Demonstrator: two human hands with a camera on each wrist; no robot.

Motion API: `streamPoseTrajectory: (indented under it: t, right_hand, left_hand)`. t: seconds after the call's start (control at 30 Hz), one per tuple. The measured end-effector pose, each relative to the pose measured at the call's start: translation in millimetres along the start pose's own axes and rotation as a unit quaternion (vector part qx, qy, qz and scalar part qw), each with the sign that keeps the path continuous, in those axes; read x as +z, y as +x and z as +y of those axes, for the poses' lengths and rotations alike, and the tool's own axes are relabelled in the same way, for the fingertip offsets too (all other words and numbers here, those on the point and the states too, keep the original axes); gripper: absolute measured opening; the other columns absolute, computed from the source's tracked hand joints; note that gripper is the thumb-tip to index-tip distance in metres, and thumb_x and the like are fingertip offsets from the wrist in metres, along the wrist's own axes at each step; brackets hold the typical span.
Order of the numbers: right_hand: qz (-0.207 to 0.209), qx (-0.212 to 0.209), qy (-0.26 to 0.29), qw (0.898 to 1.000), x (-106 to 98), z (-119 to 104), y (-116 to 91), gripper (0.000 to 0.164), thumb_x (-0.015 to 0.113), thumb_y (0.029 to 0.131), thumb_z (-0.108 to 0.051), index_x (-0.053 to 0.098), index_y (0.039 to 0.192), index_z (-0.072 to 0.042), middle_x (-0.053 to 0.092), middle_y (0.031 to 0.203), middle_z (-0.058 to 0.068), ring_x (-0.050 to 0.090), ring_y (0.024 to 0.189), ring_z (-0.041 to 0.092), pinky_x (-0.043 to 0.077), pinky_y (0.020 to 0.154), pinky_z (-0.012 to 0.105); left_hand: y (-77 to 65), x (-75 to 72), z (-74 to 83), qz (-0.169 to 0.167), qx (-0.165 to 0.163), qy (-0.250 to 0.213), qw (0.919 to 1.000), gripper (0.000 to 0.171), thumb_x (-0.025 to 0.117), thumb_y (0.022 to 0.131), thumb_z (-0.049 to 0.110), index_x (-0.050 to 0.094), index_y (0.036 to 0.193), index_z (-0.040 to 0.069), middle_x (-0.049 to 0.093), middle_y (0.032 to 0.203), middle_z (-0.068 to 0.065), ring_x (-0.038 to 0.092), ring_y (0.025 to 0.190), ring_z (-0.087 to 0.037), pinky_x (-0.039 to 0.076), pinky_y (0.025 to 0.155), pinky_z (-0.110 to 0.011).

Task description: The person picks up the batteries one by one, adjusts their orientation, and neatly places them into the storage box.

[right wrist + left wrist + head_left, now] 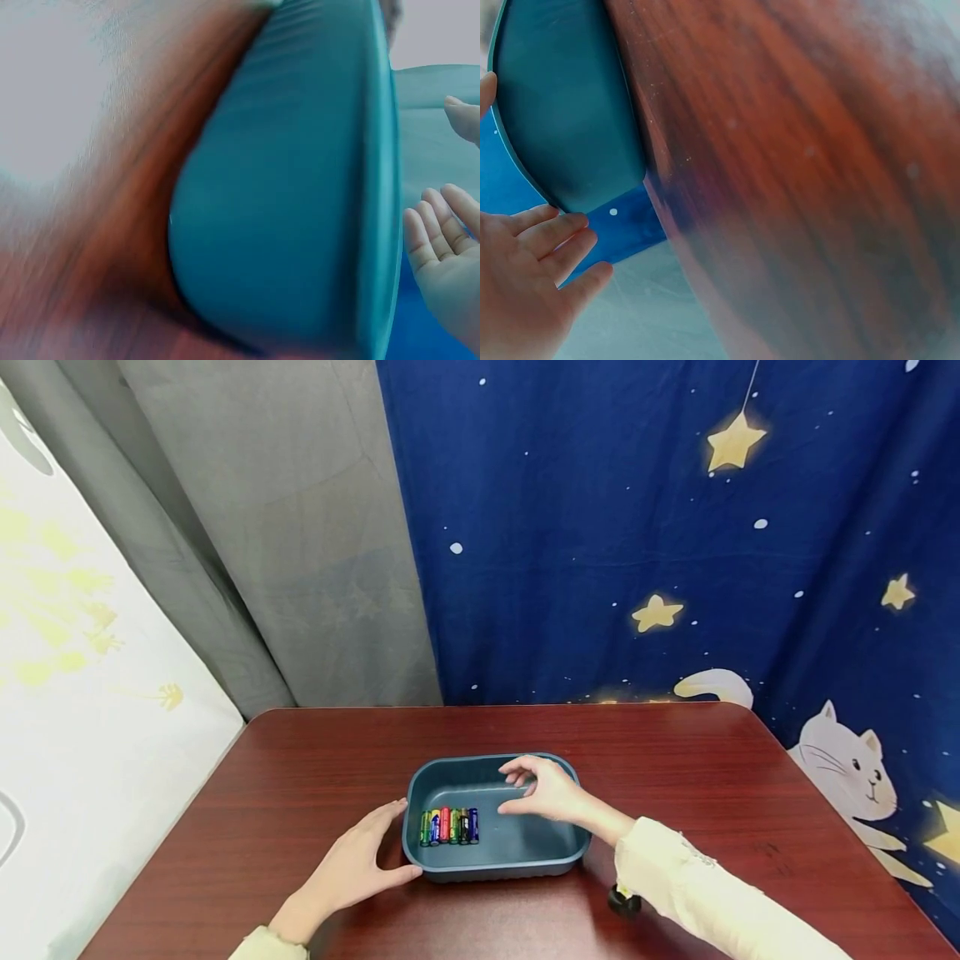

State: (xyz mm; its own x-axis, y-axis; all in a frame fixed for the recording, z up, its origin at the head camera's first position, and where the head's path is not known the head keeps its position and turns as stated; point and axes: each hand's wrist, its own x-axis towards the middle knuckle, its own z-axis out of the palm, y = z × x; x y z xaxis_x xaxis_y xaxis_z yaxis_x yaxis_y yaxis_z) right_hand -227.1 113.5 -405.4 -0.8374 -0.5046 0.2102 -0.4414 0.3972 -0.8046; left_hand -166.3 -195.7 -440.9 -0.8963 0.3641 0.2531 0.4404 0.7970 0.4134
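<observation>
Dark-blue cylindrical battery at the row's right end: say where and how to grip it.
Probably pinch the dark-blue battery mid-length, from its right and above: a black battery crowds its left, while bare blue-grey tub floor lies right.

I see the person's long, pale yellow cloth sleeves (705,889), with a small, round, black thing (624,902) under the right cuff (632,860).

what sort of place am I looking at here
Probably an indoor tabletop work area closed off with hanging fabric: there's a reddish-brown table, with a blue star-patterned curtain and a plain gray curtain behind it.
</observation>
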Motion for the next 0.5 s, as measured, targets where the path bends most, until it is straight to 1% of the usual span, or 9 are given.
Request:
streamPoseTrajectory:
  t: [0.1,0.2,0.27,0.33,0.43,0.5]
  right_hand:
    - [0.019,-0.003,0.002,1.000,-14.3,-0.9,-7.6,0.050,0.078,0.069,-0.022,0.060,0.113,-0.005,0.061,0.097,0.005,0.057,0.086,0.024,0.051,0.069,0.028]
    - [0.042,-0.005,0.000,0.999,-29.2,2.4,-15.7,0.049,0.079,0.069,-0.020,0.060,0.112,-0.005,0.062,0.097,0.005,0.056,0.084,0.015,0.052,0.070,0.030]
    - [0.057,-0.006,0.005,0.998,-38.7,6.2,-21.1,0.048,0.078,0.069,-0.016,0.060,0.112,-0.003,0.063,0.097,0.008,0.055,0.083,0.012,0.052,0.070,0.030]
    - [0.069,-0.008,0.008,0.998,-47.5,10.9,-26.7,0.046,0.077,0.071,-0.013,0.060,0.111,0.001,0.063,0.096,0.010,0.055,0.082,0.012,0.051,0.070,0.029]
    - [0.084,-0.003,0.014,0.996,-58.6,18.5,-35.7,0.043,0.075,0.073,-0.010,0.059,0.110,0.004,0.062,0.096,0.016,0.056,0.083,0.020,0.051,0.071,0.029]
    - [0.089,0.006,0.008,0.996,-64.1,23.2,-41.9,0.042,0.074,0.074,-0.011,0.059,0.110,0.003,0.061,0.096,0.019,0.056,0.085,0.025,0.051,0.071,0.028]
  left_hand:
    - [-0.1,0.5,-0.3,0.000,-0.001,0.003,1.0000,0.089,0.062,0.067,0.068,0.045,0.134,0.012,0.046,0.134,0.000,0.043,0.123,-0.019,0.041,0.095,-0.043]
    - [-0.4,1.0,-0.7,0.003,0.002,0.006,1.0000,0.089,0.062,0.067,0.067,0.045,0.134,0.012,0.046,0.134,0.000,0.043,0.123,-0.018,0.041,0.095,-0.043]
    - [-0.6,1.4,-1.0,0.006,0.004,0.008,0.9999,0.089,0.063,0.067,0.067,0.045,0.134,0.012,0.047,0.134,0.000,0.043,0.123,-0.018,0.041,0.095,-0.042]
    - [-0.8,1.8,-1.2,0.009,0.007,0.009,0.9999,0.088,0.063,0.067,0.067,0.045,0.134,0.012,0.047,0.133,-0.001,0.043,0.122,-0.019,0.042,0.094,-0.043]
    - [-0.6,2.0,-1.3,0.011,0.008,0.010,0.9999,0.088,0.063,0.067,0.066,0.045,0.134,0.012,0.047,0.133,0.000,0.044,0.122,-0.019,0.042,0.094,-0.043]
    - [-0.4,2.0,-1.2,0.010,0.007,0.010,0.9999,0.088,0.063,0.067,0.066,0.045,0.134,0.012,0.047,0.133,-0.001,0.044,0.122,-0.019,0.042,0.094,-0.043]
